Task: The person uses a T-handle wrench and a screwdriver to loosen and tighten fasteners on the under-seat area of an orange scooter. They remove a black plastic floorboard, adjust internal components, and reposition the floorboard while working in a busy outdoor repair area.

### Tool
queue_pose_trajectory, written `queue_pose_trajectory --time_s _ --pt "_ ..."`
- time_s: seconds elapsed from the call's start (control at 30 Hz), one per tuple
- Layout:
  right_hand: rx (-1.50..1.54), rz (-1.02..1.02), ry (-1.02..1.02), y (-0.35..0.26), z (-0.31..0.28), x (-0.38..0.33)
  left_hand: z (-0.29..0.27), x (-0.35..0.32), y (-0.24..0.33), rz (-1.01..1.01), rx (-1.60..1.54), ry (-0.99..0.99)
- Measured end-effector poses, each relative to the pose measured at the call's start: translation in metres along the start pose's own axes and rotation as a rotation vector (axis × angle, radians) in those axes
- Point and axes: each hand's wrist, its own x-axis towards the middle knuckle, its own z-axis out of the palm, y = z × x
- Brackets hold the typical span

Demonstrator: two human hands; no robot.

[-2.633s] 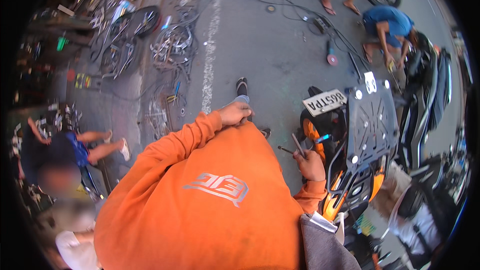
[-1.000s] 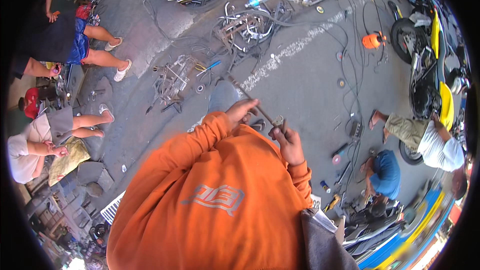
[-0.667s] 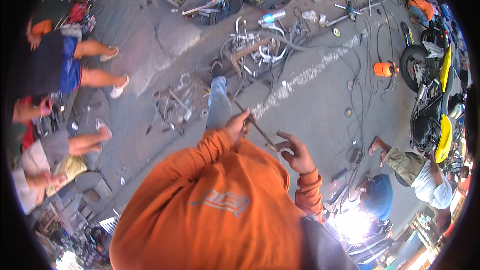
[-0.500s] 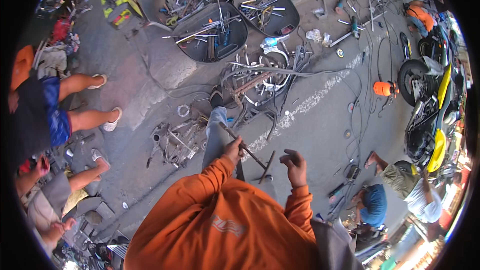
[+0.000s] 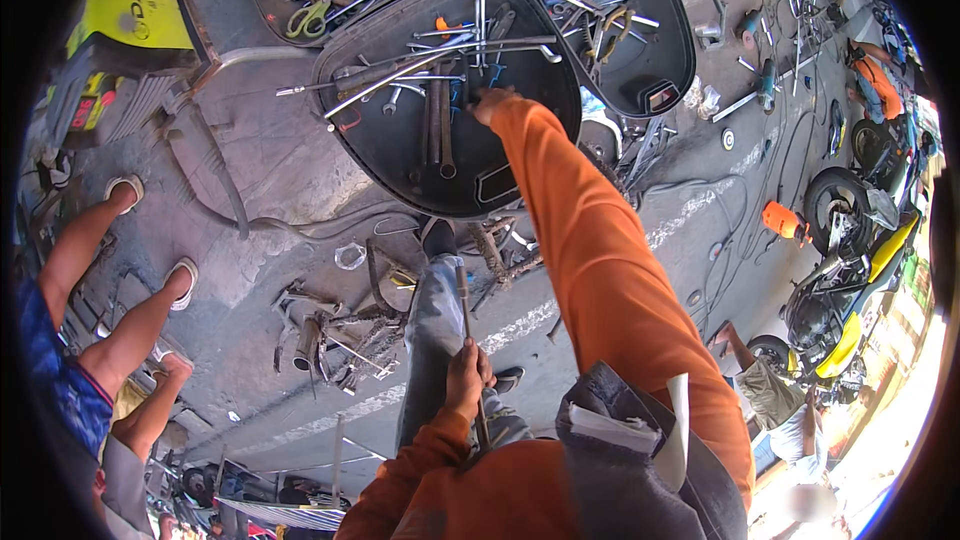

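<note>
Head view: left hand [image 5: 464, 380] wrapped around a slim metal rod [image 5: 464, 308], which extends away from the body, near centre. Right hand [image 5: 493, 104] reaches into a black tray [image 5: 392, 162] beyond, among tools; fingers partly hidden, grasp cannot be told. Just left of it: ring-ended wrench [image 5: 446, 135]. Farther right: smaller black tray [image 5: 655, 52] holding tools. Far left: scissors [image 5: 309, 20]. Near left: scrap metal [image 5: 345, 338] on floor.
</note>
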Motion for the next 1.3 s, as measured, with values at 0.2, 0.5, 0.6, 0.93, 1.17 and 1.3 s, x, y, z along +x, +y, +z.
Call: queue_pose_trajectory --time_s 0.2,0.5,0.6,0.93,1.17,1.3 --pt "0.361 0.278 0.043 -0.023 -0.005 -0.042 -0.026 0.004 0.014 -0.115 -0.152 -0.03" --pt "1.964 -0.269 0.214 0.061 -0.107 -0.423 -0.081 0.001 0.003 -0.512 -0.433 -0.6" --pt "2.254 -0.247 0.446 0.079 -0.047 -0.618 -0.059 -0.026 -0.005 -0.544 -0.267 -0.433" --pt "1.929 1.745 1.119 -0.164 0.384 -1.207 0.151 -0.22 -0.264 -0.648 1.254 -0.658" --pt "2.115 1.669 2.502 -0.383 0.432 -1.263 0.115 -0.367 -0.499 -0.036 2.202 -0.992" --pt "2.066 1.979 2.505 -0.377 0.438 -1.245 0.029 -0.423 -0.589 -0.135 2.367 -1.369"
